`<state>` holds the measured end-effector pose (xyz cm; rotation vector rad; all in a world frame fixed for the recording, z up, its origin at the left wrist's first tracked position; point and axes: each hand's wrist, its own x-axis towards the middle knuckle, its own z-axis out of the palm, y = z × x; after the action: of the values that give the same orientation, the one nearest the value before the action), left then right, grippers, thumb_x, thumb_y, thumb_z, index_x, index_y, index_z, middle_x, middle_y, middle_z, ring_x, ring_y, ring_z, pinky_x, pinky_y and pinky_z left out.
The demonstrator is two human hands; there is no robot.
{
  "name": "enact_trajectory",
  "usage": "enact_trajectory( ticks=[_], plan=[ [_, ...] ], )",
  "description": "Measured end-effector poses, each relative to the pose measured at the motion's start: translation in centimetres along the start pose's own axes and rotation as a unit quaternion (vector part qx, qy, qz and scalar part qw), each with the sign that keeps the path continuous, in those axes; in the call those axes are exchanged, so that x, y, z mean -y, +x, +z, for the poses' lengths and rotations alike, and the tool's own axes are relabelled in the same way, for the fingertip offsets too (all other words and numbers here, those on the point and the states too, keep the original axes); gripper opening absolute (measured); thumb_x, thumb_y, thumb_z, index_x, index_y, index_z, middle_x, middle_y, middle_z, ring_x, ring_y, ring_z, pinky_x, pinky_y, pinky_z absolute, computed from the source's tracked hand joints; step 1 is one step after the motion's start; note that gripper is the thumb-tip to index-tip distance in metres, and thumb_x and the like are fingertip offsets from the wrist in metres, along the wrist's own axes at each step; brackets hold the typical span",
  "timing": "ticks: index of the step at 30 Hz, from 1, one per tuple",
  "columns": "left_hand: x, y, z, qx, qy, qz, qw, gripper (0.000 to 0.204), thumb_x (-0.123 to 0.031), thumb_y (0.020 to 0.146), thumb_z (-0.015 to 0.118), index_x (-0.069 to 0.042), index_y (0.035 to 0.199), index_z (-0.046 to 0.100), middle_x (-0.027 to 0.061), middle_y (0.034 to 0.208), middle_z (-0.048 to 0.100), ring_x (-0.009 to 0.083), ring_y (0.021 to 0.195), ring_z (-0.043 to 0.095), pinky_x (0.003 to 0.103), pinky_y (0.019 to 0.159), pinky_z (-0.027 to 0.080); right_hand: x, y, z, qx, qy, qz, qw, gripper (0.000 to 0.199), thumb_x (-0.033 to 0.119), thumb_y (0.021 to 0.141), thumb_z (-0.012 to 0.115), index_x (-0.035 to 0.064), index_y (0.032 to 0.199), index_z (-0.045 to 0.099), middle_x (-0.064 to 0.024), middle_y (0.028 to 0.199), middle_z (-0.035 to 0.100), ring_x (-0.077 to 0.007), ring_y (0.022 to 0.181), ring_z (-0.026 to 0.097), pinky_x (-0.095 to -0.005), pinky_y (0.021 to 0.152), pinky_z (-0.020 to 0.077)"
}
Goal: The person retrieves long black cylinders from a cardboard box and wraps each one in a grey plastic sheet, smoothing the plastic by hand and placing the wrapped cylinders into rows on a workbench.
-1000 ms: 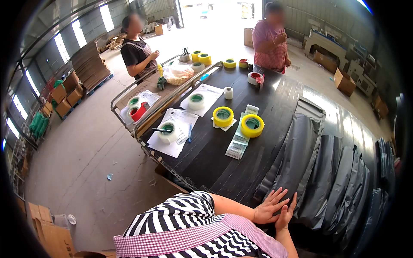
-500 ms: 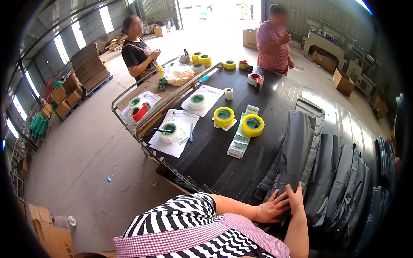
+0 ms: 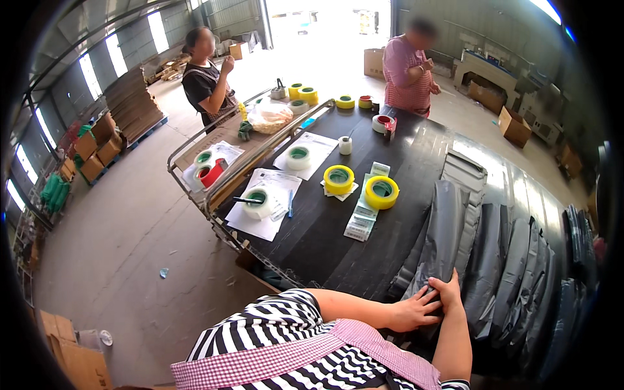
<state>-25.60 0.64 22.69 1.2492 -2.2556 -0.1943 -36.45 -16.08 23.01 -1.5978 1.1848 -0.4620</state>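
A long grey plastic-wrapped package (image 3: pixel 442 224) lies lengthwise in front of me on the black table, at the right. On its near end rests my left hand (image 3: pixel 414 312), fingers stretched out and apart. My right hand (image 3: pixel 448 292) touches the same end from the right, with thumb and index finger spread. The fingertips of both hands meet there. Part of a flatter grey plastic bag (image 3: pixel 469 170) shows beneath and beyond the package.
Several similar grey packages (image 3: pixel 489 266) lie side by side to the right. Yellow tape rolls (image 3: pixel 381 193), labels (image 3: pixel 359 224) and papers with clear tape rolls (image 3: pixel 259 207) lie on the table (image 3: pixel 325 250). Two people stand at the far side. A metal-railed cart (image 3: pixel 195 146) adjoins the left edge.
The grey package has slid a little toward me, uncovering more of the bag beyond it. My hands stay at its near end. The person at far left has raised a hand.
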Motion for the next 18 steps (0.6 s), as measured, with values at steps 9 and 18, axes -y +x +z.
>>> enact_trajectory(
  ticks=[9, 18],
  plan=[
    [1.1, -8.0, -2.1, -0.173, -0.103, -0.039, 0.979, 0.064, -0.017, 0.068, 0.088, -0.010, 0.126, 0.061, 0.0243, 0.149, 0.044, 0.0439, 0.139, 0.040, 0.054, 0.111, 0.038, 1.9, -9.3, -4.6, 0.139, 0.515, 0.152, 0.832, 0.049, 0.013, 0.082, 0.069, -0.0021, 0.127, 0.057, -0.0184, 0.108, 0.069, -0.0325, 0.094, 0.071, -0.0472, 0.086, 0.0589],
    [2.0, -9.0, 1.3, 0.007, -0.013, -0.262, 0.965, 0.070, -0.031, 0.083, 0.080, -0.014, 0.144, 0.051, 0.0301, 0.162, 0.017, 0.0490, 0.143, 0.030, 0.054, 0.117, 0.029, 0.6, -17.3, -19.9, 0.014, 0.462, -0.040, 0.886, 0.073, 0.024, 0.075, 0.077, -0.0008, 0.138, 0.050, -0.0142, 0.112, 0.068, -0.0255, 0.093, 0.070, -0.0370, 0.082, 0.0590]
  ],
)
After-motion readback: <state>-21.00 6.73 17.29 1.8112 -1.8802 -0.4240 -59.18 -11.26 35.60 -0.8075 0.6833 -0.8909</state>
